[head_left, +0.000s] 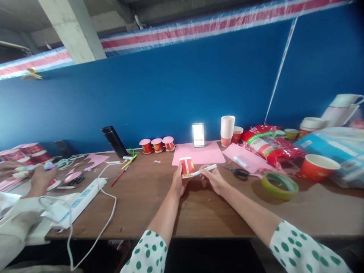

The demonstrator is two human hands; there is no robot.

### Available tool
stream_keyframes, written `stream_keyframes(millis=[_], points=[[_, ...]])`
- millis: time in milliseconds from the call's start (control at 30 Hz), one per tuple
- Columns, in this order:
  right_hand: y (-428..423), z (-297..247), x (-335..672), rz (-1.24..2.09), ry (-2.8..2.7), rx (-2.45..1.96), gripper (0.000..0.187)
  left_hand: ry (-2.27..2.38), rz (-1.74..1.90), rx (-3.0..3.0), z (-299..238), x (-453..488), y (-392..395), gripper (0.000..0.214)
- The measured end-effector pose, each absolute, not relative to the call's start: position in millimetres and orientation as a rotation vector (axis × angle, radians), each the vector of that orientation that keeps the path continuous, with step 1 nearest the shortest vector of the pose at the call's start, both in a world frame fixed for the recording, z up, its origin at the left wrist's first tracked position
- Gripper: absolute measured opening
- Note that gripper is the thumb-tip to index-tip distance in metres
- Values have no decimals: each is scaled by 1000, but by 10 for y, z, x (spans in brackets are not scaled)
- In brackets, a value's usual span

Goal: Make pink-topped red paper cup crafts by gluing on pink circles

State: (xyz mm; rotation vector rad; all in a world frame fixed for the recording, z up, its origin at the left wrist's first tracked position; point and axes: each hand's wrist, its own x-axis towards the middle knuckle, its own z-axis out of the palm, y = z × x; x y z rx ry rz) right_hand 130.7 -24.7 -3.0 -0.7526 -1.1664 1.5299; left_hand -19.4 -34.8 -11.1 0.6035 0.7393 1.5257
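Observation:
My left hand [177, 181] is wrapped round a small red-and-white paper cup [187, 166], held above the wooden table. In my right hand [213, 179] is a slim white pen-like stick [209, 168], gripped between thumb and fingers. Its near end points left, at the lower edge of the cup; whether they touch I cannot tell. Behind the cup lie pink paper sheets [210, 154]. To the right of my right hand rest black-handled scissors [240, 174].
Several red cups with pink tops [156, 145] line the back. A tape roll [280, 185], a red paper cup [318, 168], stacked cups [227, 131] and a red plastic pack [264, 146] crowd the right. Leftward are a power strip [82, 201], a black bottle [113, 141] and a co-worker's hand [42, 178].

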Motion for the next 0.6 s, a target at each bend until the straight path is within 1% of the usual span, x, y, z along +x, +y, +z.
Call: stream_keyframes(millis=[600], points=[[-235, -31, 1321, 1548, -1121, -742, 31, 735, 1536, 582, -124, -208, -332, 40]])
